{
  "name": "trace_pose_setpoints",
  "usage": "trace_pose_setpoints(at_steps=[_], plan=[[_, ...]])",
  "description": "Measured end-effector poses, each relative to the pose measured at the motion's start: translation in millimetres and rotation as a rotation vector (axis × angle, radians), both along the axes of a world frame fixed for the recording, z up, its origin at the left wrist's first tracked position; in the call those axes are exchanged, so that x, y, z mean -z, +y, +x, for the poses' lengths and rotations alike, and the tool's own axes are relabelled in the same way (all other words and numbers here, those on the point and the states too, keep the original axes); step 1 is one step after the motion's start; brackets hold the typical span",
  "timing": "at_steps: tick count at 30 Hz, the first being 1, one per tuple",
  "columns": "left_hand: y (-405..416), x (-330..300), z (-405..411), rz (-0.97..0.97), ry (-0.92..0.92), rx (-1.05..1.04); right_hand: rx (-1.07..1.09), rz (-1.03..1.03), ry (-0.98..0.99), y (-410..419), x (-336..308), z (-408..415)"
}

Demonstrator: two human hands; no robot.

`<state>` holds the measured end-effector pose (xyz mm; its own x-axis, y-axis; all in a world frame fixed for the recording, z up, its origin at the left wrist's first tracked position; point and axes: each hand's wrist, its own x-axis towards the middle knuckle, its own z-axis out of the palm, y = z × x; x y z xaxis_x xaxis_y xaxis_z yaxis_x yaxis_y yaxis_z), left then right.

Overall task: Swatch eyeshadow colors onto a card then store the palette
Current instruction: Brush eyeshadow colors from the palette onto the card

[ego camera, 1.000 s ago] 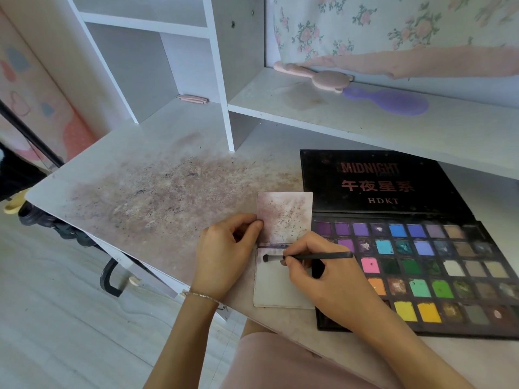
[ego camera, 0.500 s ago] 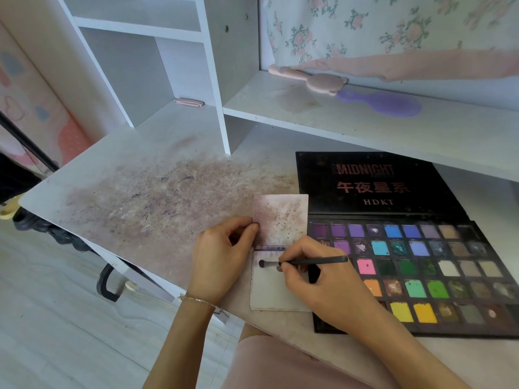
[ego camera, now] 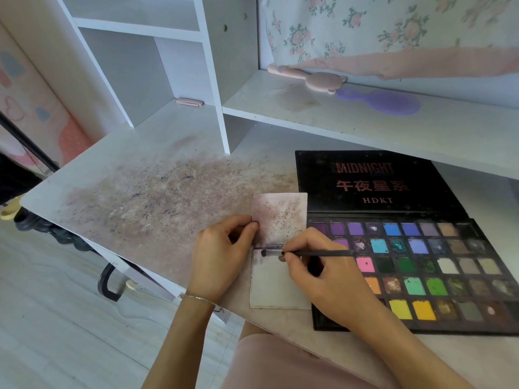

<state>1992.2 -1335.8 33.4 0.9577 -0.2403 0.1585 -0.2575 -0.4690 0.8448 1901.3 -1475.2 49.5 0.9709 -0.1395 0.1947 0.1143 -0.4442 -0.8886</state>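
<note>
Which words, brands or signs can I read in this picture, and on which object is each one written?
"MIDNIGHT": top line on the open black lid of the eyeshadow palette.
"午夜星系": second line on that lid, in reddish characters.
"HDKT": third line on that lid, in small capitals.
A faint smaller line just under "MIDNIGHT" is too blurred to read.
No text shows on the card, the brush or the shelf items.

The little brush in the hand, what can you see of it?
The thin black-handled brush lies almost level above the folded, smudged white card, its small dark tip pointing left at the card's crease. The right hand pinches it near the tip; the handle's far end reaches over the open black eyeshadow palette.
</note>
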Motion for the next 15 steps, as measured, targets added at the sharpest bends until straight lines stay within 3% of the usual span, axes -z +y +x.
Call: trace_pose_setpoints(at_steps=[6,15], plan=[[0.2,-0.5,-0.2,-0.004,0.009,0.001,0.130,0.235,-0.106,-7.8,-6.0,-2.5],[1.0,-0.9,-0.8,0.002,-0.010,0.005,0.335,0.188,-0.170,-47.2,-18.2,-13.6]])
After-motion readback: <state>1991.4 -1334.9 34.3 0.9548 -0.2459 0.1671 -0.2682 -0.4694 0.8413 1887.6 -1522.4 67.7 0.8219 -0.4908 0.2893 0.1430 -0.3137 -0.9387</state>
